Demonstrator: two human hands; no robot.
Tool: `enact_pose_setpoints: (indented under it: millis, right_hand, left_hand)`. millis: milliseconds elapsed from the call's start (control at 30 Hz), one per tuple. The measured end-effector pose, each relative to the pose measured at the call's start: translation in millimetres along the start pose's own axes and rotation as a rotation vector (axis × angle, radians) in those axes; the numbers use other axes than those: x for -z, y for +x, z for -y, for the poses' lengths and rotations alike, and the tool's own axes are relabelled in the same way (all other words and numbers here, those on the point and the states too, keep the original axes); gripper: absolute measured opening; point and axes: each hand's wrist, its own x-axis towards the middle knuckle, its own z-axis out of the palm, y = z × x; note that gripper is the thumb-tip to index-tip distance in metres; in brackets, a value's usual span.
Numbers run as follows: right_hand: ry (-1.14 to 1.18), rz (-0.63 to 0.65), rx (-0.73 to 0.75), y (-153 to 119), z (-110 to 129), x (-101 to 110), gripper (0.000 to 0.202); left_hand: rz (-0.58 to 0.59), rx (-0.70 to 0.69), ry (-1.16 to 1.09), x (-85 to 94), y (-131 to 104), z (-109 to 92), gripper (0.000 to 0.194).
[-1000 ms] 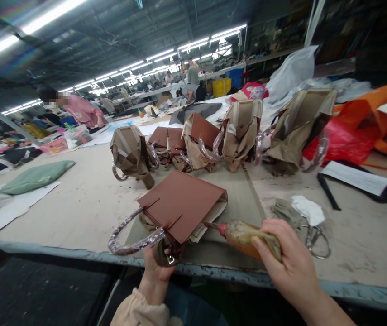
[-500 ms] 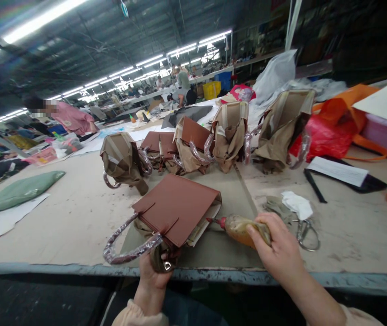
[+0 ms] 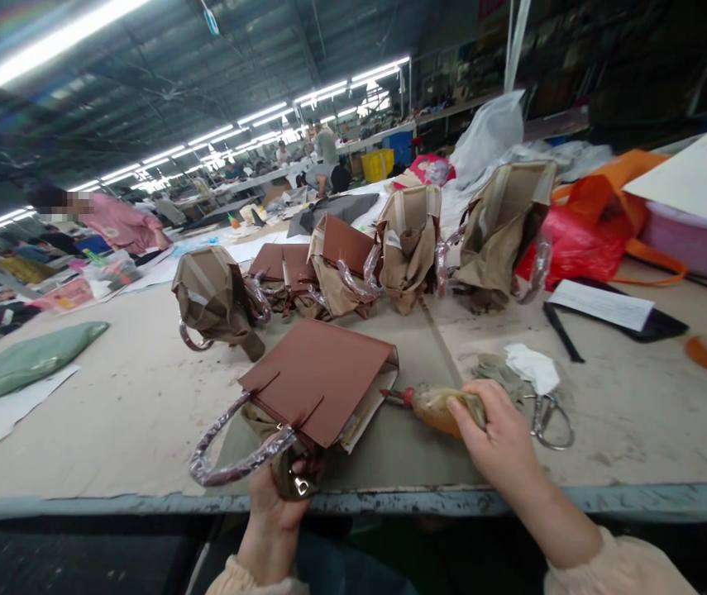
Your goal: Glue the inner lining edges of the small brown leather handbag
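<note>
A reddish-brown bag [image 3: 322, 372] lies on its side near the table's front edge, its plastic-wrapped handle [image 3: 235, 467] pointing left. My left hand [image 3: 275, 496] grips the bag's tan lining from below, beside a small metal clasp; some of its fingers are hidden. Closed round a soft glue bottle [image 3: 440, 409] is my right hand [image 3: 495, 426]. The bottle's red nozzle points left, close to the open right edge of the bag. Whether its tip touches the edge, I cannot tell.
Several bags with tan lining [image 3: 412, 248] stand behind. Scissors [image 3: 551, 421], white tissue [image 3: 532, 368] and a black strip [image 3: 564, 332] lie right. A green packet [image 3: 31, 361] is left. A person in pink [image 3: 121, 221] leans over the table further back.
The view has shifted slightly, moving the background things left. My hands keep their holds on the bag and bottle, with the nozzle still beside the bag's edge.
</note>
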Motion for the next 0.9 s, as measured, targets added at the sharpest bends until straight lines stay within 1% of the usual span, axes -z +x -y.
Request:
enact_pose_setpoints:
  millis: [67, 133, 200, 267, 333, 500, 567, 633, 800, 833, 900]
  right_hand:
    - [0.004, 0.010, -0.019, 0.0, 0.3, 1.1, 0.011]
    - [0.033, 0.048, -0.018, -2.6, 5.9, 4.6, 0.011]
    - [0.069, 0.095, -0.007, -6.7, 13.0, 8.2, 0.009]
    - [0.085, 0.113, 0.002, -9.8, 16.7, 9.4, 0.007]
    - [0.069, 0.097, 0.004, -9.8, 13.9, 7.0, 0.007]
    - [-0.016, -0.003, 0.011, 1.7, -9.4, -5.7, 0.011]
    - [-0.034, -0.030, 0.018, 4.5, -13.4, -7.8, 0.011]
    - [-0.028, -0.023, 0.015, 3.4, -10.0, -6.9, 0.011]
    - [0.077, 0.107, -0.009, -7.4, 8.4, -2.9, 0.008]
    - [0.081, 0.108, -0.008, -8.0, 8.1, -3.7, 0.008]
    - [0.055, 0.061, -0.007, -6.0, 1.7, -7.3, 0.009]
  left_hand:
    - [-0.015, 0.004, -0.002, -1.3, -0.9, -0.5, 0.014]
    - [-0.021, 0.003, -0.005, -1.7, -1.6, -0.8, 0.013]
    - [-0.020, 0.001, 0.002, -1.6, -1.7, -0.8, 0.016]
    - [-0.028, -0.006, 0.009, -1.3, -1.5, -0.8, 0.020]
    - [-0.043, -0.017, 0.011, -1.5, -1.2, -0.7, 0.022]
    - [-0.074, -0.001, 0.003, -7.0, -2.5, -1.4, 0.020]
    - [-0.076, -0.003, -0.009, -9.9, -4.0, -1.7, 0.019]
    - [-0.072, -0.013, -0.015, -11.2, -5.3, -1.9, 0.019]
    - [-0.054, -0.027, 0.052, -5.5, -4.2, -1.5, 0.023]
    - [-0.057, -0.025, 0.064, -4.0, -3.6, -1.3, 0.025]
    - [-0.061, -0.024, 0.069, -2.2, -2.5, -1.0, 0.027]
